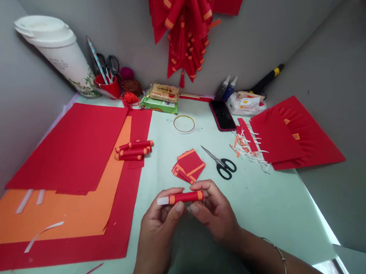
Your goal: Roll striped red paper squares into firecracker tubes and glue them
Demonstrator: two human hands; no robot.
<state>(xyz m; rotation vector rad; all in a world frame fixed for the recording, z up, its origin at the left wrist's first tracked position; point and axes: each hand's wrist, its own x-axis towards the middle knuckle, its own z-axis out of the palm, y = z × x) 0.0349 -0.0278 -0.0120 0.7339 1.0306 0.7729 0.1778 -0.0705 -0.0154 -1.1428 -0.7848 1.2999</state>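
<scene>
Between both hands I hold a red paper tube (pixel 187 197) with an orange band near each end. A white stick-like core, perhaps a marker, pokes out of its left end. My left hand (pixel 164 220) grips the left part, thumb in front and fingers behind. On the right part, my right hand (pixel 214 212) pinches it the same way. Just beyond the hands lies a loose stack of red paper pieces with orange strips (pixel 189 164). Black-handled scissors (pixel 221 163) rest right of the stack. Several finished red paper rolls (pixel 135 151) are piled to the left.
Large red sheets (pixel 72 145) and orange sheets (pixel 81 216) cover the left side. A tape roll (pixel 184 124), a phone (pixel 222 115) and a glue gun (pixel 267 79) sit toward the back. Paper scraps (pixel 250 148) lie right. Red paper firecrackers (pixel 190 31) hang on the wall.
</scene>
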